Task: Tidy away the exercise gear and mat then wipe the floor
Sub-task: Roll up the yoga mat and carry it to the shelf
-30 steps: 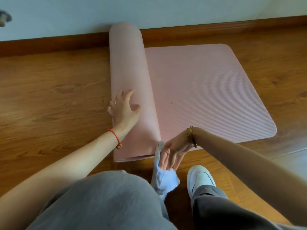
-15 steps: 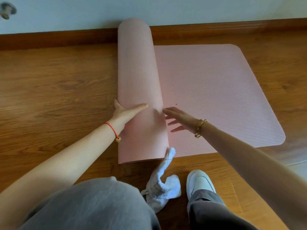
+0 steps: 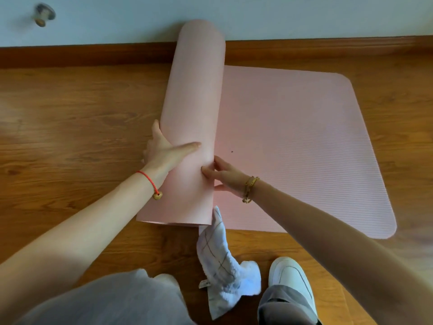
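Left hand and right hand press the mat, fingers flat (no grip); uneven pushing could skew the roll beyond them.

head view, looking steeply down, close over floor

The wooden floor carries a pink mat, half rolled and half flat. A white cloth touches the mat's near edge. A white shoe stands near that edge, apart from the mat.
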Demonstrator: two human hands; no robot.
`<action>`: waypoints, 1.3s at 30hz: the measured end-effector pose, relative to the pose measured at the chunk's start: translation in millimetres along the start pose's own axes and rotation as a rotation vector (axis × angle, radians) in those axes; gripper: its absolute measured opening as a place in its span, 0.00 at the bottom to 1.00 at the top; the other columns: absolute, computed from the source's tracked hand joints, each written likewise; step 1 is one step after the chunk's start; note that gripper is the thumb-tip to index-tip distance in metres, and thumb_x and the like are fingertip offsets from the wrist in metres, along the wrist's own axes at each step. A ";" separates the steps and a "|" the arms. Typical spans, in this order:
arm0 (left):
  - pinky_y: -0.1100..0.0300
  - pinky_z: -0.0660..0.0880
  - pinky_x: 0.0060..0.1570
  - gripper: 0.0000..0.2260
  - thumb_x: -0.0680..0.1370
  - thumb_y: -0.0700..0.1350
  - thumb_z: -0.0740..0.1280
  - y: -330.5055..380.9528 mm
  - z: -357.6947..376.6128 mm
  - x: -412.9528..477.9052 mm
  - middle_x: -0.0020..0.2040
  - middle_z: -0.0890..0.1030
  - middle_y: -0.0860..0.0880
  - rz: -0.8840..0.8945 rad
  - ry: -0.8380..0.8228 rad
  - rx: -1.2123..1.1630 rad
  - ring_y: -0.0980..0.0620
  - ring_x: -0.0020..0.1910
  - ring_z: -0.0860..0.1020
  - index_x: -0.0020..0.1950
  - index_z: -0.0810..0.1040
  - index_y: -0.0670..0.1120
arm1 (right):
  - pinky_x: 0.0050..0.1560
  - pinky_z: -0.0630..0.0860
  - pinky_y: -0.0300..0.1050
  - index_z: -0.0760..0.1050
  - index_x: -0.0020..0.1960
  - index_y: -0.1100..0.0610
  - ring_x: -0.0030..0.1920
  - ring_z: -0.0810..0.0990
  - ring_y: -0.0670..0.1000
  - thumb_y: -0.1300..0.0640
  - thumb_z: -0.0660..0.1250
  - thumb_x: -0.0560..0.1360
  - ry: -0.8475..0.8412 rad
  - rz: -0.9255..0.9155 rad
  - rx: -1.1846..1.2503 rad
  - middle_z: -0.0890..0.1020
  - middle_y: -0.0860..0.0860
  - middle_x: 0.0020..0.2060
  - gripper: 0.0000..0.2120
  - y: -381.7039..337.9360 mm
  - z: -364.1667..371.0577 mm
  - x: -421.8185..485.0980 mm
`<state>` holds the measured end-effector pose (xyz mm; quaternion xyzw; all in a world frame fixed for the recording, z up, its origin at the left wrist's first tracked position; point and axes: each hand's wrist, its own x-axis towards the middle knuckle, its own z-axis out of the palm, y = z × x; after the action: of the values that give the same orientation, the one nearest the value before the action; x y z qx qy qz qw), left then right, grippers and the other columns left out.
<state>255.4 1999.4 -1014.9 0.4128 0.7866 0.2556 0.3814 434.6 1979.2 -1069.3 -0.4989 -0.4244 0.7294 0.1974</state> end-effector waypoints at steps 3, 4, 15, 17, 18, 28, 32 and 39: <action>0.42 0.63 0.73 0.58 0.57 0.69 0.74 7.6 8.0 -10.6 0.76 0.66 0.46 -0.009 -0.008 0.041 0.38 0.75 0.64 0.81 0.49 0.58 | 0.61 0.77 0.59 0.66 0.71 0.53 0.66 0.74 0.53 0.55 0.64 0.81 0.017 0.031 -0.015 0.72 0.52 0.68 0.20 4.0 -7.8 -0.9; 0.42 0.60 0.74 0.53 0.63 0.67 0.74 11.6 13.3 -15.5 0.76 0.65 0.45 0.004 -0.011 0.080 0.37 0.75 0.62 0.81 0.49 0.57 | 0.59 0.78 0.59 0.66 0.71 0.53 0.65 0.74 0.53 0.55 0.64 0.81 0.011 0.053 -0.016 0.72 0.52 0.68 0.19 6.7 -14.1 -2.8; 0.43 0.65 0.72 0.41 0.71 0.66 0.68 32.5 42.9 -31.4 0.72 0.66 0.43 0.186 0.004 0.185 0.40 0.73 0.65 0.79 0.61 0.51 | 0.61 0.74 0.67 0.66 0.71 0.59 0.51 0.82 0.66 0.32 0.49 0.79 -0.386 0.556 0.204 0.80 0.60 0.58 0.35 34.6 -66.2 -43.9; 0.44 0.69 0.70 0.43 0.69 0.67 0.69 34.0 38.9 -25.6 0.71 0.68 0.43 0.143 -0.010 0.115 0.41 0.71 0.68 0.79 0.63 0.49 | 0.65 0.70 0.67 0.61 0.76 0.57 0.60 0.77 0.71 0.21 0.49 0.70 -0.556 0.651 0.239 0.76 0.63 0.67 0.49 41.1 -66.7 -43.0; 0.46 0.70 0.70 0.44 0.69 0.66 0.69 34.8 36.2 -22.2 0.71 0.69 0.43 0.112 -0.006 0.083 0.42 0.71 0.70 0.79 0.63 0.47 | 0.68 0.67 0.67 0.61 0.77 0.57 0.62 0.75 0.72 0.18 0.47 0.66 -0.610 0.690 0.224 0.72 0.65 0.69 0.54 42.0 -66.9 -42.9; 0.56 0.65 0.67 0.46 0.65 0.71 0.73 18.8 13.9 4.4 0.71 0.74 0.52 -0.166 -0.297 -0.129 0.52 0.68 0.71 0.75 0.70 0.47 | 0.60 0.76 0.59 0.67 0.70 0.57 0.54 0.79 0.56 0.25 0.51 0.72 0.069 0.312 0.049 0.78 0.56 0.58 0.42 26.6 -70.3 -41.5; 0.55 0.71 0.67 0.25 0.72 0.69 0.67 13.3 23.7 0.7 0.63 0.81 0.54 -0.217 -0.490 -0.255 0.55 0.59 0.79 0.62 0.77 0.57 | 0.51 0.81 0.53 0.59 0.73 0.47 0.57 0.80 0.53 0.37 0.65 0.74 0.175 0.047 0.091 0.77 0.50 0.61 0.33 0.3 -59.1 -38.4; 0.54 0.75 0.62 0.39 0.63 0.74 0.72 2.2 8.1 4.0 0.61 0.82 0.52 -0.226 -0.421 -0.311 0.51 0.58 0.81 0.69 0.77 0.54 | 0.54 0.81 0.56 0.67 0.70 0.47 0.57 0.82 0.49 0.46 0.70 0.75 0.095 -0.003 0.125 0.83 0.50 0.58 0.25 1.4 -41.4 -25.1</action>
<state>261.5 2004.6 -1019.5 0.3030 0.6824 0.2380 0.6211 482.6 1978.0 -1062.2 -0.5190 -0.3689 0.7297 0.2492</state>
